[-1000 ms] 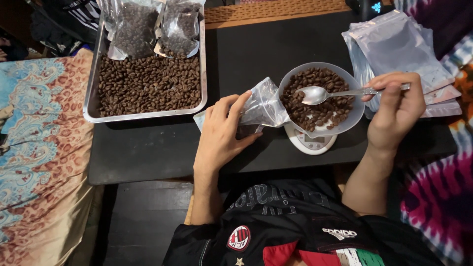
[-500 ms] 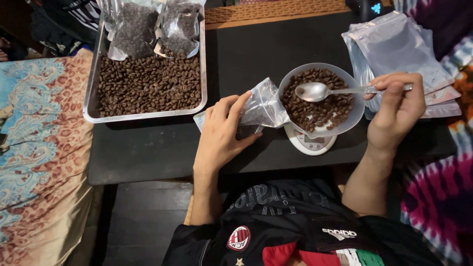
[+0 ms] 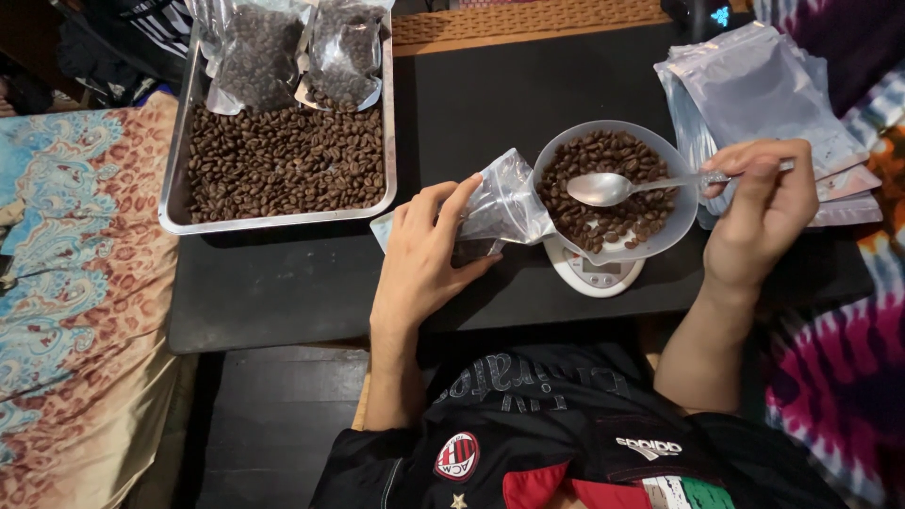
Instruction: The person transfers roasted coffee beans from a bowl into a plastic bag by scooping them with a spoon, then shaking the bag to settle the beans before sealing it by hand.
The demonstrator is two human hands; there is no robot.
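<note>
Clear plastic pouch (image 3: 504, 203): small, crinkled, its mouth turned right toward the bowl, lying near the middle of the dark table (image 3: 283, 292). Held at its left side by the left hand (image 3: 424, 250), fingers curled round it in a grip, thumb on the near edge. A few dark beans show inside its lower part.

Metal spoon (image 3: 613, 188): bowl of the spoon appears empty, poised over the beans, handle running right. Pinched at the handle end by the right hand (image 3: 764, 212), fingers closed on it.

Translucent bowl (image 3: 660, 240): round, part-filled with roasted coffee beans (image 3: 603, 155), set between the two hands, just right of the pouch and touching its mouth. It stands on a small white kitchen scale (image 3: 594, 273), whose near edge with its display shows below the bowl's rim.

Stack of empty silvery pouches (image 3: 754, 85): flat, far right of the table, behind the right hand.

Metal tray (image 3: 179, 188): rectangular, far left, well apart from the left hand, spread with coffee beans. Two filled clear bags (image 3: 259, 52) lie on its far end.

Patterned cloth (image 3: 75, 283): blue and leopard print, left of the table.
</note>
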